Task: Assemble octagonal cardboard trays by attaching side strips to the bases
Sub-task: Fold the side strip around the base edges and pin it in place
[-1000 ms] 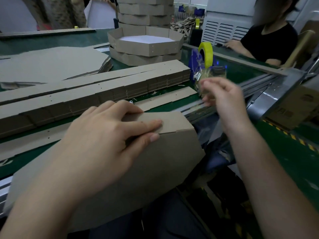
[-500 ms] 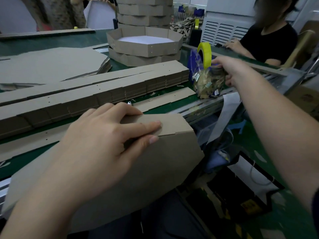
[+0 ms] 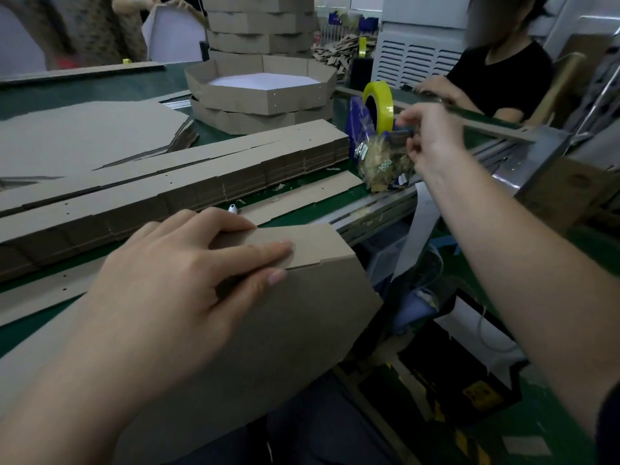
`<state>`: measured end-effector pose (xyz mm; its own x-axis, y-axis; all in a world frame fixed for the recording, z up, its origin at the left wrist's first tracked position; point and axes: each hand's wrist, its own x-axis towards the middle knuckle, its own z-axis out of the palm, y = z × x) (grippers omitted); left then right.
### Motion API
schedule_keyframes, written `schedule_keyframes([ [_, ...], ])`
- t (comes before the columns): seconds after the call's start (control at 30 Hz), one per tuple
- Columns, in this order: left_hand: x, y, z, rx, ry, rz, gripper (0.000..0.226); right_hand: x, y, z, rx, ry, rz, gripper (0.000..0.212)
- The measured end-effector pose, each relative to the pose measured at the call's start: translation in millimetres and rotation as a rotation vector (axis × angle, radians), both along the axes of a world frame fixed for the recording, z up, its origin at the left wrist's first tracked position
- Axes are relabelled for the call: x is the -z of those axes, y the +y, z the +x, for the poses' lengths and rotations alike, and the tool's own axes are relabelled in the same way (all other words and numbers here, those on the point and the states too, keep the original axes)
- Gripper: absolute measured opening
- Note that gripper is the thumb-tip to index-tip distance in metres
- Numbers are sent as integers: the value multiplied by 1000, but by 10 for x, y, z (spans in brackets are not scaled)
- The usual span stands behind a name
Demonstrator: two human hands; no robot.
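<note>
Pressing the strip (image 3: 303, 241) onto the base's (image 3: 295, 330) edge, left fingers (image 3: 255, 252) straight; right fingers (image 3: 413, 146) pinch bag (image 3: 380, 162).

**Left hand flat, right arm stretched out**

My left hand (image 3: 188, 273) lies palm down on the folded cardboard (image 3: 302, 317). The fingers are straight and close together, pointing to the right. The thumb stretches along just below them with its nail showing. My left forearm comes in bare from the lower left corner.

My right arm is stretched forward and away from me, bare up to a dark sleeve edge at the right border. My right hand (image 3: 432, 135) is well apart from the left, fingers curled in, pinching the top of a clear bag (image 3: 382, 159).
</note>
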<state>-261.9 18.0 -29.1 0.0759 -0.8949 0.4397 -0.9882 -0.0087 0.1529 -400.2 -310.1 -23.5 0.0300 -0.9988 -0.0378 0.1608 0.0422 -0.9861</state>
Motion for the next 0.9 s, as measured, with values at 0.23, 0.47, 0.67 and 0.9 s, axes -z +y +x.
schedule_keyframes([
  [0.23, -3, -6, -29, 1, -39, -22, 36, 319, 95, -82, 64, -135, -193, 30],
  [0.47, -5, -4, -32, -17, -42, -15, 37, 486, 82, -207, 134, 419, -361, 26],
  [0.67, -15, 6, -21, -19, -31, -1, 39, 504, 84, -391, 181, 773, -377, 30],
  [0.9, -15, 9, -15, -21, -45, -22, 37, 255, 1274, -248, -130, 428, -590, 8],
])
